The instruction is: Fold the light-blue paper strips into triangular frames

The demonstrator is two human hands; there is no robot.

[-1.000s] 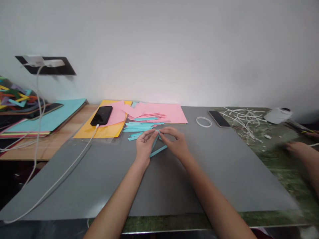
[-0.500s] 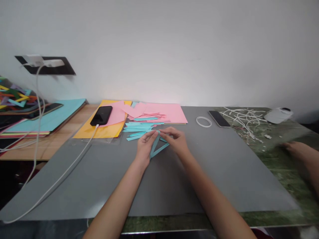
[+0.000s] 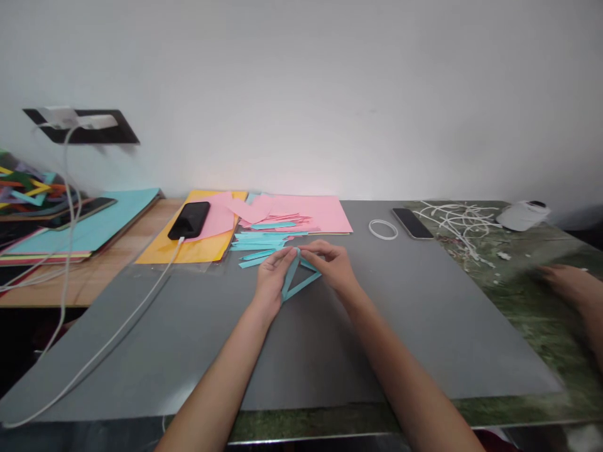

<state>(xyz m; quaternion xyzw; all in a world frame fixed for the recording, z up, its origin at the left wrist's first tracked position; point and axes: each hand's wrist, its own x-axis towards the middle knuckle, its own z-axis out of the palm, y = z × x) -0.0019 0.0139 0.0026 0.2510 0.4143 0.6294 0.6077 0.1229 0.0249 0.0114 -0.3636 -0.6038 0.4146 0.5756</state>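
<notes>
Between my two hands is a blue paper strip (image 3: 302,285), bent into a rough triangle with its point toward me. My left hand (image 3: 273,276) pinches its upper left corner between thumb and fingers. At the same corner, my right hand (image 3: 331,263) presses thumb and fingertips together on the strip. Just beyond my fingers lie several loose blue strips (image 3: 259,242). Pink strips (image 3: 294,221) are heaped behind them. My fingers hide the exact join at the top corner.
A black phone (image 3: 189,220) on a white cable rests on yellow paper (image 3: 155,248). Pink sheets (image 3: 325,210) lie by the wall. To the right are a coiled white ring (image 3: 383,230), another phone (image 3: 412,224), tangled white cords (image 3: 464,223) and another person's hand (image 3: 565,279).
The view has shifted slightly. My hands stay pinched at the strip's top corner, with the triangle opened a touch wider. The other person's hand at the right has moved a little.
</notes>
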